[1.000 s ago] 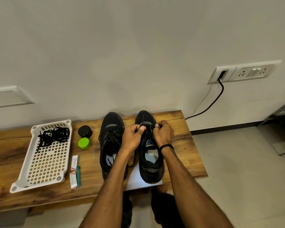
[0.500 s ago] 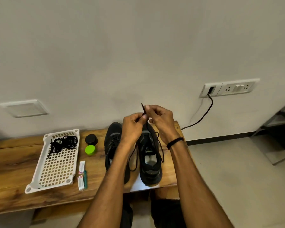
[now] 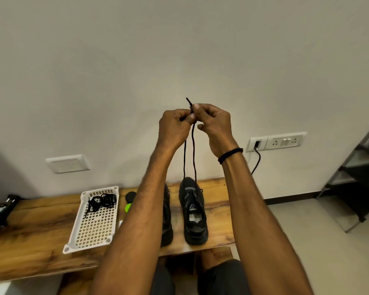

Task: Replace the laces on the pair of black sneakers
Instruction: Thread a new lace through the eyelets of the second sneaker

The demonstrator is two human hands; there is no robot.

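Observation:
Two black sneakers stand side by side on the wooden bench (image 3: 30, 231). The right sneaker (image 3: 193, 211) is in full sight; the left sneaker (image 3: 166, 222) is mostly hidden behind my left forearm. A black lace (image 3: 193, 150) runs in two taut strands from the right sneaker's toe end up to my hands. My left hand (image 3: 175, 126) and my right hand (image 3: 213, 124) are raised high above the bench, close together, and both pinch the lace ends, whose tips stick up above my fingers.
A white perforated tray (image 3: 94, 228) with a tangle of black laces (image 3: 101, 202) lies left of the sneakers. A black lid (image 3: 130, 196) and a green lid (image 3: 127, 207) sit between them. A dark object lies at the bench's far left. A rack stands at right.
Both hands rose from the right sneaker's eyelets to high above it, drawing the two lace strands up taut. My head tilted up, so the bench sits lower in view.

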